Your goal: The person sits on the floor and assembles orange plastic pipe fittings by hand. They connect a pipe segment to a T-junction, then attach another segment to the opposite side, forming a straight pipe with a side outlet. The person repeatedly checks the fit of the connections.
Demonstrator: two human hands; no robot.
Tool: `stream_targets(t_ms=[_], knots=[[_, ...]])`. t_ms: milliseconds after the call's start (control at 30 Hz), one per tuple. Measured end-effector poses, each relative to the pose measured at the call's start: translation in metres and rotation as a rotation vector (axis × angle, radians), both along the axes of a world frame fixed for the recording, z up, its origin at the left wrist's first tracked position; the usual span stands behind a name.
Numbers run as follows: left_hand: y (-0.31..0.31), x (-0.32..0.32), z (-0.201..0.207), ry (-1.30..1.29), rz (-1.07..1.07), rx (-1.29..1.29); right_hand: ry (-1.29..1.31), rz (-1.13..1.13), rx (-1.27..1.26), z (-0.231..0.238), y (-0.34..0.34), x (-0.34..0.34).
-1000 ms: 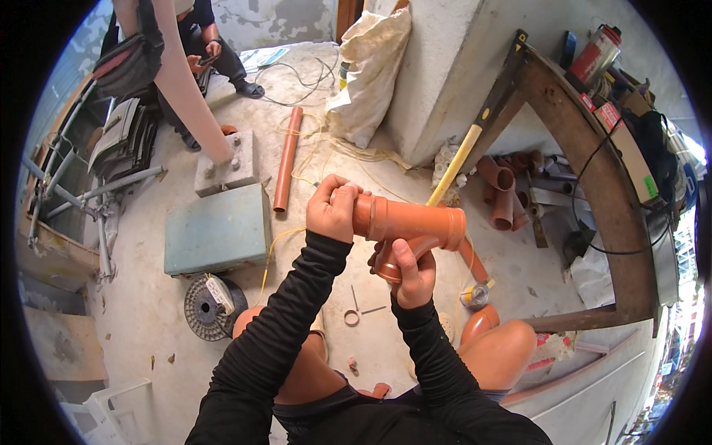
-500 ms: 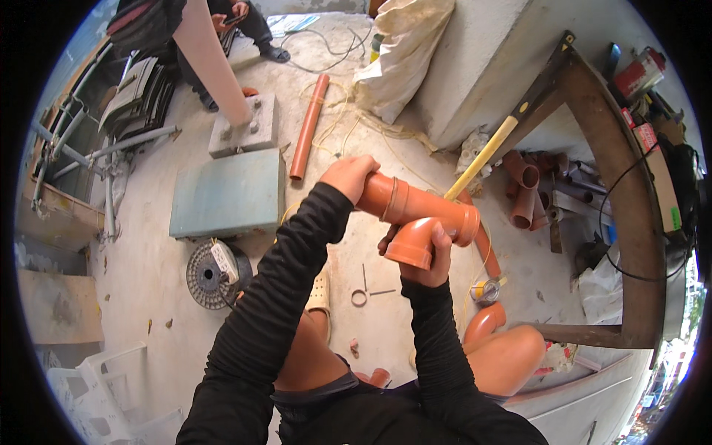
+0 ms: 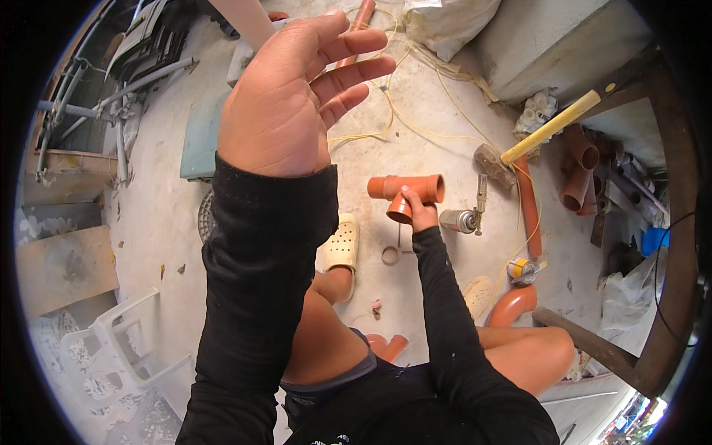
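My left hand [image 3: 293, 100] is raised close to the camera, palm in view, fingers spread and nothing in them. Farther off, over the floor, my right hand [image 3: 423, 213] grips an orange pipe tee [image 3: 393, 187] by its side branch, thumb on top. The tee's long body lies crosswise, its wider socket to the right. Just right of that hand is a gas canister with a torch head [image 3: 460, 220]. A small ring [image 3: 390, 256] and a thin rod lie on the floor below the tee.
A sledgehammer with a yellow handle [image 3: 552, 126] leans at the right beside an orange pipe [image 3: 529, 208]. Near my right knee are a tin can [image 3: 522, 270] and an orange elbow [image 3: 513, 305]. Yellow cord [image 3: 393, 111] trails over the floor. A blue-green box [image 3: 200, 141] stands left.
My left hand has let go of the tee and risen toward the camera, opening. My right hand holds the tee lower and farther away. The torch canister has come into view.
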State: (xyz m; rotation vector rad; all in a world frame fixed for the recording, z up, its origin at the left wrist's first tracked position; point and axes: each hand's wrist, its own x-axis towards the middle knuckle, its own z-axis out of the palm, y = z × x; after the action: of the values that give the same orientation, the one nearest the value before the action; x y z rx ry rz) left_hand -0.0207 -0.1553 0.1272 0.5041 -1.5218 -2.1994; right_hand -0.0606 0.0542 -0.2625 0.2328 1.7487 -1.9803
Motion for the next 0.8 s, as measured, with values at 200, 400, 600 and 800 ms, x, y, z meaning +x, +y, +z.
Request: stream_targets(t_ms=[200, 400, 600, 800], knots=[[-0.001, -0.009, 0.0, -0.038, -0.009, 0.018, 0.218, -0.051, 0.452, -0.055, -0.015, -0.015], [0.003, -0.015, -0.011, -0.039, -0.024, -0.061, 0.216, -0.09, 0.749, -0.048, -0.025, -0.013], [-0.006, -0.014, -0.023, -0.101, -0.201, -0.423, -0.255, 0.105, -0.449, 0.078, 0.003, 0.0], [0.014, 0.001, -0.05, -0.046, -0.971, -1.114, 0.121, 0.317, -0.503, 0.24, 0.075, 0.024]])
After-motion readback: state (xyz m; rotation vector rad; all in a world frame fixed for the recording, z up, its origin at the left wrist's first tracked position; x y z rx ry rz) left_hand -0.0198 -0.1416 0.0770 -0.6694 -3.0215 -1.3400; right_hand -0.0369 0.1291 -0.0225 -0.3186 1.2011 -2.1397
